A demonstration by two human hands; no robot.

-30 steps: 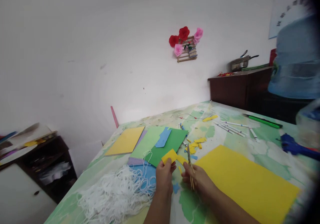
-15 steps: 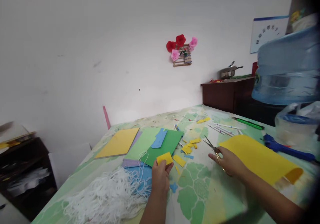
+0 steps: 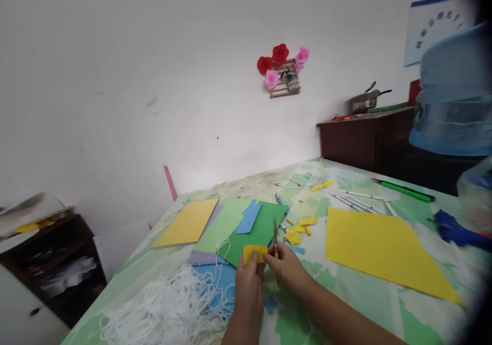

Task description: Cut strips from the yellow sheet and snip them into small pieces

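A small yellow felt piece (image 3: 254,253) is pinched between the thumb and fingers of my left hand (image 3: 248,278). Close on its right, my right hand (image 3: 289,268) is closed around scissors (image 3: 275,242) whose blades point up and away, looking closed; its fingertips are at the right edge of the piece. Behind the hands lie green sheets (image 3: 269,214) with a blue strip (image 3: 248,217) on top. Yellow scraps (image 3: 295,234) are scattered to the right of the scissors.
White string (image 3: 165,309) is heaped at front left. A yellow sheet (image 3: 376,247) lies at right, with white sticks (image 3: 355,201), a green cutter (image 3: 407,191) and a blue tool (image 3: 457,229) beyond it. Yellow board (image 3: 188,223) rests at left.
My right hand has moved left with the scissors, from beside the large yellow sheet to the small piece in my left hand. The scissor blades have closed. The view has shifted slightly.
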